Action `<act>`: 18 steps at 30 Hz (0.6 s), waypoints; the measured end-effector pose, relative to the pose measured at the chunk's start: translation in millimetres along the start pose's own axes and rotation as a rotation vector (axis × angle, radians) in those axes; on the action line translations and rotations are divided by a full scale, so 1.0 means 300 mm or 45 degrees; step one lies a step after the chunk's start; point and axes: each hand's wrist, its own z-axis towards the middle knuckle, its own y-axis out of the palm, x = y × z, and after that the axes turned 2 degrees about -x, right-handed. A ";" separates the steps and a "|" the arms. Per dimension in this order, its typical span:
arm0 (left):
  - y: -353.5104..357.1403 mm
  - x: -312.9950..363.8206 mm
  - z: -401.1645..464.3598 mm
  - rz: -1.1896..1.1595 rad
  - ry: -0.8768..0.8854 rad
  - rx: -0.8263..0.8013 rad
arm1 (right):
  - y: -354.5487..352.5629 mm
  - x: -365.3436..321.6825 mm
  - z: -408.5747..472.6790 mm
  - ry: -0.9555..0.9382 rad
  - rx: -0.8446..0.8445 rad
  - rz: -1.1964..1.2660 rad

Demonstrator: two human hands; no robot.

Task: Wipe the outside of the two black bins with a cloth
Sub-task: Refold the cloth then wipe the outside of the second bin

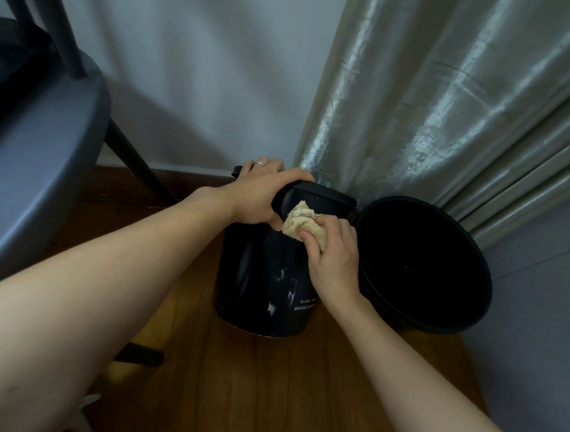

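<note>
Now | left hand (261, 194) grips light, slick bin (267, 281) rim, centre | right hand (334, 251) pinches soft cloth (301, 221) | steady by rim.

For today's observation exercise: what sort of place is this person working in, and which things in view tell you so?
Probably a room in a home, in a corner. A wooden floor, a long shiny curtain hanging beside a plain wall, and a dark chair close by suggest it.
</note>
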 end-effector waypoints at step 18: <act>0.001 -0.010 -0.007 0.163 0.008 -0.054 | 0.044 0.037 -0.122 -0.347 -0.120 -0.130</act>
